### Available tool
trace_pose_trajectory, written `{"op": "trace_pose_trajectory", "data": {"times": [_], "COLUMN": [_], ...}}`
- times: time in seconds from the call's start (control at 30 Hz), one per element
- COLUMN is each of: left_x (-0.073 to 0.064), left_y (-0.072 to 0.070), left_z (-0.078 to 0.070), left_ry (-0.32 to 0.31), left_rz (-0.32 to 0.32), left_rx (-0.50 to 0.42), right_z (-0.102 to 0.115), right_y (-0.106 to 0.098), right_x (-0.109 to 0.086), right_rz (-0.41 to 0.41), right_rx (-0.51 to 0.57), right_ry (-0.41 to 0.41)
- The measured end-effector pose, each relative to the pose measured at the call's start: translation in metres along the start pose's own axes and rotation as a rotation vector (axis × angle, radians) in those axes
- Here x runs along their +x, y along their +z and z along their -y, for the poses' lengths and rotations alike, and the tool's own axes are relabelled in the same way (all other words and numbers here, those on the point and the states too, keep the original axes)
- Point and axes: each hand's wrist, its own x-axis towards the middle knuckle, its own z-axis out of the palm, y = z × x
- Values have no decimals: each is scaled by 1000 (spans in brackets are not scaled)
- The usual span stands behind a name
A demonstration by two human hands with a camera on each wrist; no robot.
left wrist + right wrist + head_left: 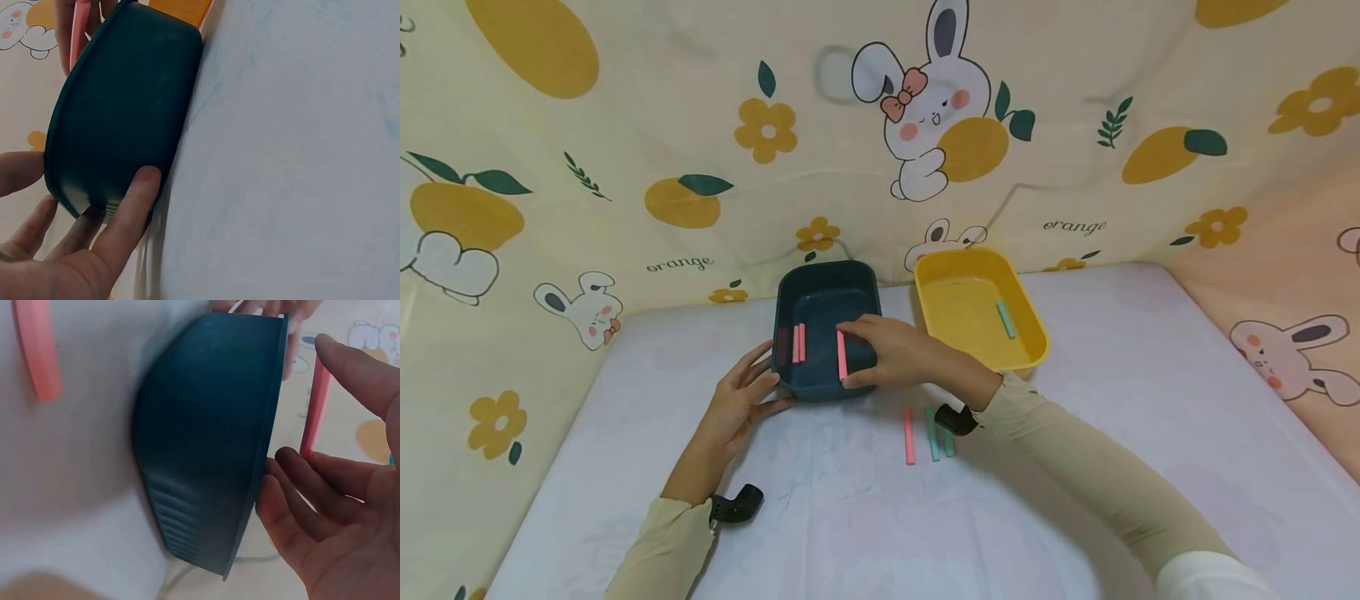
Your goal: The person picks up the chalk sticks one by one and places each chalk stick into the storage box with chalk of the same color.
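A stick of pink chalk [842, 357] is pinched lengthwise between thumb and finger of my right hand [898, 352], over the dark teal bin [827, 389]. In the right wrist view the chalk [317, 412] is above the bin's rim, and other fingertips of that hand are right at the rim. My left hand [737, 408] rests its spread, fairly straight fingers against the bin's near left corner; in the left wrist view one fingertip [147, 176] presses its outer wall. Two pink chalks [799, 343] lie side by side inside the bin, toward its left wall.
To the right stands a yellow bin [1033, 354] with one green chalk [1006, 320] inside. On the white-covered table [865, 533], in front of the bins, lie a pink chalk [909, 436] and two green chalks [932, 433], one partly behind the right wrist camera [957, 419]. A patterned cloth [820, 167] hangs behind.
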Motion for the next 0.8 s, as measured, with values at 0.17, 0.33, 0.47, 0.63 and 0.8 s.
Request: {"op": "trace_pose_trajectory", "data": {"times": [0.17, 0.33, 0.47, 0.63, 0.8], "left_x": [2, 2, 1, 0, 0], "left_y": [-1, -1, -1, -1, 0], "left_z": [-1, -1, -1, -2, -2], "left_ry": [-6, 1, -13, -15, -21], "left_rz": [-3, 4, 8, 26, 29], "left_rx": [-22, -33, -53, -73, -96], "right_z": [1, 0, 0, 1, -1], "right_y": [2, 5, 7, 6, 9], "right_x": [8, 16, 23, 32, 42], "right_rz": [11, 26, 37, 49, 51], "right_rx": [19, 16, 14, 16, -4], "right_ry": [-16, -32, -47, -59, -57]}}
